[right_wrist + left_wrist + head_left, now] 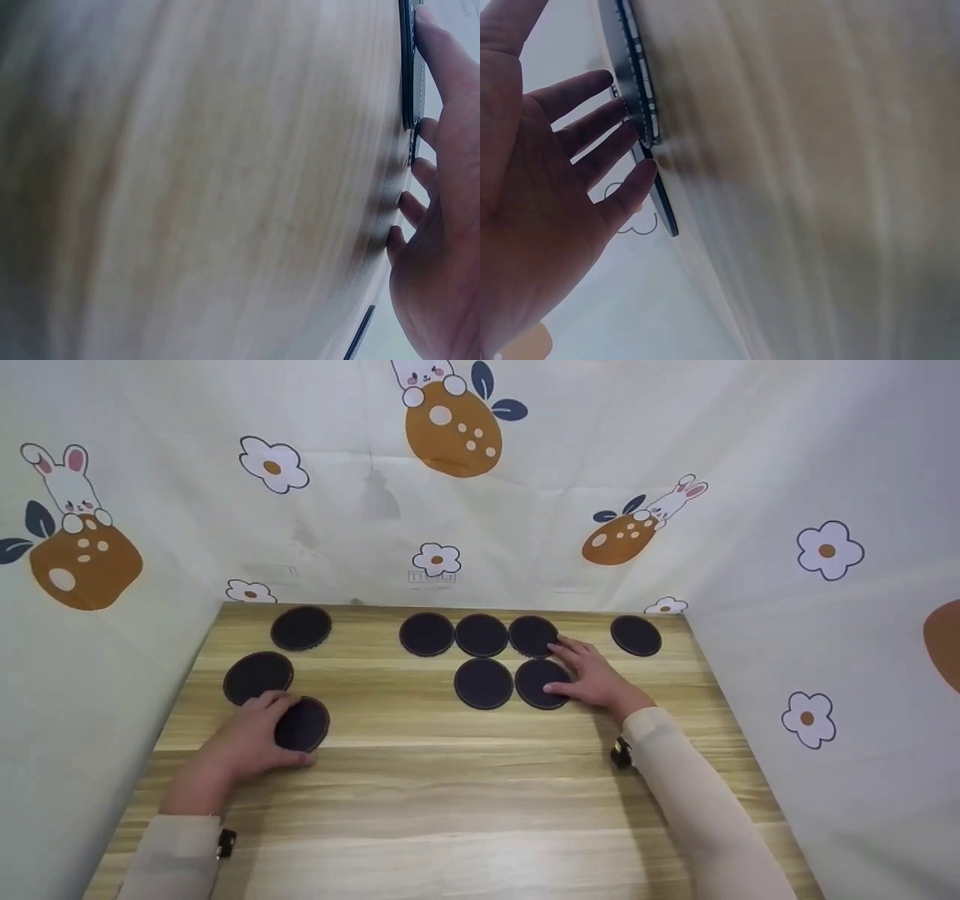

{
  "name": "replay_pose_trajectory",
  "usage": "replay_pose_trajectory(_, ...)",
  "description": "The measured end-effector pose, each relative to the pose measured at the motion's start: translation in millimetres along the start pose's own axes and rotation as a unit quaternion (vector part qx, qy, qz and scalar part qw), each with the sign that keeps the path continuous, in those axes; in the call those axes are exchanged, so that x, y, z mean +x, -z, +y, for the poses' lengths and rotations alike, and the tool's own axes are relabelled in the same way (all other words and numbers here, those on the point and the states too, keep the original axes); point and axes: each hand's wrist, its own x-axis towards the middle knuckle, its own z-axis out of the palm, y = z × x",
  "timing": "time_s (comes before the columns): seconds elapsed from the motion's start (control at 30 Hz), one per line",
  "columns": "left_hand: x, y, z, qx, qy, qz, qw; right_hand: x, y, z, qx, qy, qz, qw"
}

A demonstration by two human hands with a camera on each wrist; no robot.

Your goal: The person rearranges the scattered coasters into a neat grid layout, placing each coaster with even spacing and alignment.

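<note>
Several flat round black coasters lie on a wooden table (450, 795). My left hand (259, 733) lies over the left edge of the nearest left coaster (306, 725), fingers straight. The left wrist view shows those fingers (592, 142) spread against a coaster's rim (634, 82). My right hand (592, 675) rests flat on the right side of a coaster (538, 684) in the front row of a group. Its thumb touches that coaster's near edge and its fingertips reach the coaster behind (531, 634). In the right wrist view the fingertips (431, 45) press a coaster's edge (407, 67).
Two more coasters (258, 676) (301, 628) lie behind the left hand. The group has a back row of three (481, 635) and another front coaster (484, 683). A lone coaster (636, 635) sits far right. Printed fabric walls (787, 660) enclose the table on three sides.
</note>
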Motion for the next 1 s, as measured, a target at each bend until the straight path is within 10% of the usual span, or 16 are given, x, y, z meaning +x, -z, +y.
replay_pose_trajectory(1.0,16.0,-5.3,11.3,0.031,-0.006,0.01,0.9995,-2,1,-6,0.004,0.003,0.007,1.0)
